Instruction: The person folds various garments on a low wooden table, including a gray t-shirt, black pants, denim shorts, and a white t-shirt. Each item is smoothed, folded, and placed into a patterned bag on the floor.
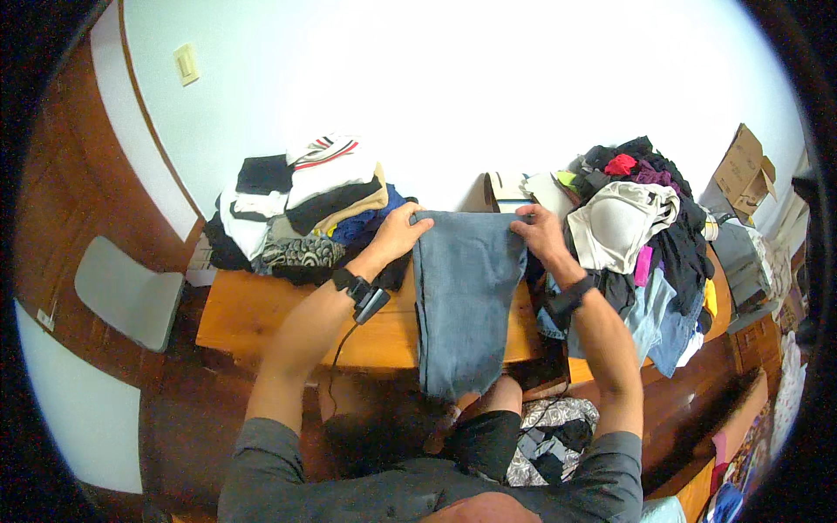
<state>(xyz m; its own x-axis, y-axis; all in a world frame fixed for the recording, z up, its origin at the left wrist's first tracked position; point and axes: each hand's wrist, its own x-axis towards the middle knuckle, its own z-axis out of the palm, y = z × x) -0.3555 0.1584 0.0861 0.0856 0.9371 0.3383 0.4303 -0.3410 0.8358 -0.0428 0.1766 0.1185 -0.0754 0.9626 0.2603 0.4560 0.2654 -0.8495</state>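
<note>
Blue-grey denim trousers (pixel 467 294), doubled lengthwise, hang between my two hands over the front edge of the wooden table (pixel 261 314). My left hand (pixel 399 232) pinches the top left corner of the denim between thumb and fingers. At the top right corner, my right hand (pixel 541 236) grips it the same way. The cloth drops below the tabletop towards my lap, its lower end somewhat bunched. Each wrist wears a black strap, and a small device (pixel 369 301) with a cable sits on the left one.
Folded clothes (pixel 333 176) are piled on the table's left. A loose heap (pixel 660 216) with a pale bra (pixel 618 222) covers the right. A patterned bag (pixel 559 412) with dark cloth stands below. A grey chair (pixel 131 287) is at left, a cardboard box (pixel 742 170) far right.
</note>
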